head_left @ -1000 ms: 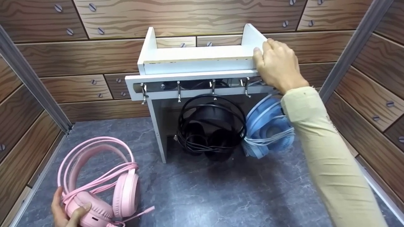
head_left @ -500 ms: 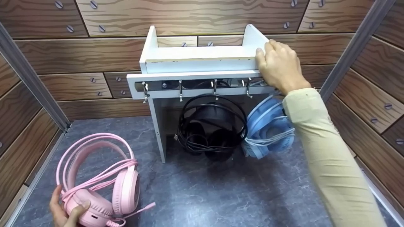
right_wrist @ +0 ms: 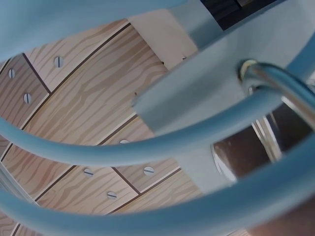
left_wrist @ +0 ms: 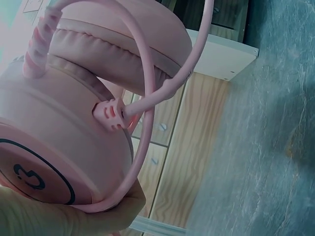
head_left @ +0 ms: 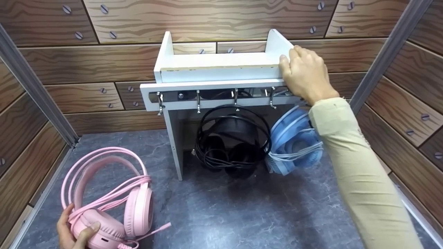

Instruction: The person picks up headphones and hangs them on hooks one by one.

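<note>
My left hand holds a pink headset by one ear cup, thumb across the cup, at the lower left. In the left wrist view, its cable and the cup fill much of the picture. At the right end of a white hook rack, my right hand grips the side panel, thumb in front. A black headset hangs at the rack's middle. Beside it is a blue headset, partly hidden by my right sleeve. A metal hook crosses its blue band in the right wrist view.
Metal hooks line the rack's front rail; the left ones bear nothing. Wood-patterned walls with grey metal corner posts enclose the space. The floor is dark grey and marbled.
</note>
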`<action>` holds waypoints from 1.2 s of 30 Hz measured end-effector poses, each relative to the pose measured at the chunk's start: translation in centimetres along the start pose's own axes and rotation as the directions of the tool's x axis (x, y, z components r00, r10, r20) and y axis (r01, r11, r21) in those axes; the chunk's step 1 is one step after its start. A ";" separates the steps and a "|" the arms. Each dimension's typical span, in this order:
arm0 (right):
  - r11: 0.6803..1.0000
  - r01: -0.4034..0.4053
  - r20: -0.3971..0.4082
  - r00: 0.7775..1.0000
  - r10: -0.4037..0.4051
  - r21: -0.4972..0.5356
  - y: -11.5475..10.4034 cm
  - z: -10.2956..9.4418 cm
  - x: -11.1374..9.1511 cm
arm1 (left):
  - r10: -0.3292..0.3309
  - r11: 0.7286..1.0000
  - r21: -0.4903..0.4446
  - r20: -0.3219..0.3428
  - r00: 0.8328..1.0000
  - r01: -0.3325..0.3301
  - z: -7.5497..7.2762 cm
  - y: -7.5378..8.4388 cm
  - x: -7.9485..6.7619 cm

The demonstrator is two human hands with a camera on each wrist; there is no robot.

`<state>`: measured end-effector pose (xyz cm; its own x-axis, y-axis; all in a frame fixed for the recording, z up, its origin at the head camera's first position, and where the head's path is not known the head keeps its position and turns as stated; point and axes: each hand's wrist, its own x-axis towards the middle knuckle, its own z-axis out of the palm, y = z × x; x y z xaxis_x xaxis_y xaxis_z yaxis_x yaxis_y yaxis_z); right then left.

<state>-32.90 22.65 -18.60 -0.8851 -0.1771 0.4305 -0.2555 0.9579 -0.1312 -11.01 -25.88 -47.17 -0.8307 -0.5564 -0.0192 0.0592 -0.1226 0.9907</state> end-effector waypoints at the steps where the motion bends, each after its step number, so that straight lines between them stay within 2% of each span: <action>1: 1.000 -0.001 0.005 1.000 0.001 -0.002 0.0 0.0 0.0 | 0.005 1.000 -0.009 0.005 1.000 -0.005 -0.1 -0.1 0.0; 10: 1.000 -0.002 0.002 1.000 0.002 0.004 0.1 -0.4 -0.2 | 0.055 0.998 -0.011 -0.018 0.998 -0.055 0.5 0.0 0.1; 17: 1.000 0.002 -0.012 1.000 -0.002 0.004 0.3 -0.2 -0.1 | 0.098 0.993 -0.063 -0.043 0.994 -0.101 1.0 0.0 -0.1; 22: 1.000 0.013 -0.027 1.000 -0.013 0.007 0.3 0.2 -0.2 | 0.112 0.989 -0.096 -0.053 0.992 -0.116 1.0 0.2 -0.1; 31: 1.000 0.012 -0.034 0.999 -0.012 0.009 0.4 0.3 -0.3 | 0.106 0.989 -0.095 -0.070 0.992 -0.113 1.5 0.7 -0.4; 36: 1.000 0.013 -0.027 1.000 -0.013 0.005 0.2 0.2 -0.1 | 0.135 0.974 -0.168 -0.107 0.985 -0.151 2.1 0.9 -0.7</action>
<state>-32.96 22.79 -18.82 -0.8709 -0.1835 0.4559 -0.2690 0.9544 -0.1296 -11.55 -23.87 -46.03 -0.7513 -0.6523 0.1001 0.2764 -0.1732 0.9453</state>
